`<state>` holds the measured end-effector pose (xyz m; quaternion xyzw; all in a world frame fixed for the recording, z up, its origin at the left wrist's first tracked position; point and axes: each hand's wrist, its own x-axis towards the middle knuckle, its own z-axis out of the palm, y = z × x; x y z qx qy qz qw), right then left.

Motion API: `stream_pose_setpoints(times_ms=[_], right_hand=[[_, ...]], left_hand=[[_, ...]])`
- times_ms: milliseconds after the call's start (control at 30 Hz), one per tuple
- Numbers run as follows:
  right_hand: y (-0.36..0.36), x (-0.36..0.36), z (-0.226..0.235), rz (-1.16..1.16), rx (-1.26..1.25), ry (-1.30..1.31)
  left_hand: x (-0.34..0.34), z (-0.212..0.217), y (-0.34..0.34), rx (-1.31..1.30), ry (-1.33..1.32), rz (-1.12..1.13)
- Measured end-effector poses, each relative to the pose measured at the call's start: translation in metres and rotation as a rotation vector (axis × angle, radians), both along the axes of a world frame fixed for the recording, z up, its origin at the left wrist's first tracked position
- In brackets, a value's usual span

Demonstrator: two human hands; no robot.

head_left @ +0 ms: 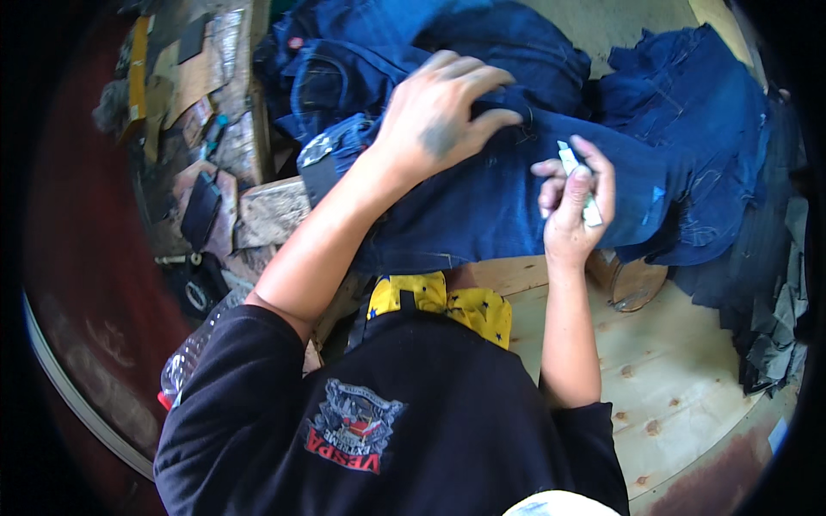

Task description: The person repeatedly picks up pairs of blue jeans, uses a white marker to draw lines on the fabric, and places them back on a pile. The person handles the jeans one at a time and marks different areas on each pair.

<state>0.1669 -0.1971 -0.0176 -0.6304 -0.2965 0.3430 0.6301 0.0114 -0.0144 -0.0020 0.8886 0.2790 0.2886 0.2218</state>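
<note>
Dark blue denim, apparently jeans (482,206), lies spread in front of me. My left hand (439,116) rests on the denim with its back up. Its thumb and index finger are apart, and it holds nothing that I can see. Just right of it, above the same cloth, my right hand (581,193) is closed around a slim white cutter (568,158). The cutter's pointed tip sticks up past the fingers, and its lower end shows below the thumb.
More denim (680,112) is heaped at the far side and right. A worn wooden bench (228,77) at the left carries scraps and small tools. A clear plastic bottle (185,361) is by my left elbow. Dark cloth strips (774,301) hang at the right above plywood (662,370).
</note>
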Motion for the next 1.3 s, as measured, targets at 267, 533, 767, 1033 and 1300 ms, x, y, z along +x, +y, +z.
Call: stream_pose_setpoints(times_ms=[267, 533, 767, 1033, 1300], right_hand=[[-0.039, -0.096, 0.036, 0.554, -0.048, -0.809], [-0.066, -0.063, 0.075, 0.692, -0.015, -0.029], [-0.081, -0.019, 0.109, 0.334, 0.002, -0.115], [-0.073, -0.027, 0.116, 0.007, -0.082, -0.272], [-0.076, -0.052, 0.128, -0.154, -0.036, -0.299]], left_hand=[[-0.140, 0.061, -0.070, -0.555, 0.670, 0.447], [-0.083, 0.039, -0.113, -1.871, -0.764, 0.283], [-0.030, 0.059, -0.068, -1.352, 0.138, 0.024], [-0.049, 0.062, -0.091, -2.132, -0.401, 0.115], [-0.081, 0.070, -0.104, -2.071, -0.475, -0.039]])
